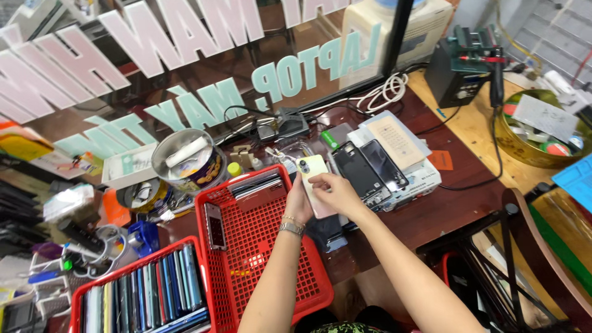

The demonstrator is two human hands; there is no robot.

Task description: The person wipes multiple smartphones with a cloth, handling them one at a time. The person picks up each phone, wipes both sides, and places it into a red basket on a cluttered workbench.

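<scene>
Both my hands hold a pale cream smartphone [313, 169] back side up, its camera lenses at the top left. My left hand [298, 203], with a metal bracelet at the wrist, supports it from the left edge. My right hand [336, 192] grips its right side and top. The phone hovers over the right edge of a red plastic basket [302, 280], which has a dark phone [214, 226] leaning against its left wall and flat items at its far end.
A second red basket [79, 296] at lower left holds several phones on edge. Black phones and boxes [382, 163] are stacked to the right. A round tin [185, 161], cables [385, 91], a soldering station [462, 65] and a brass bowl [518, 145] crowd the desk.
</scene>
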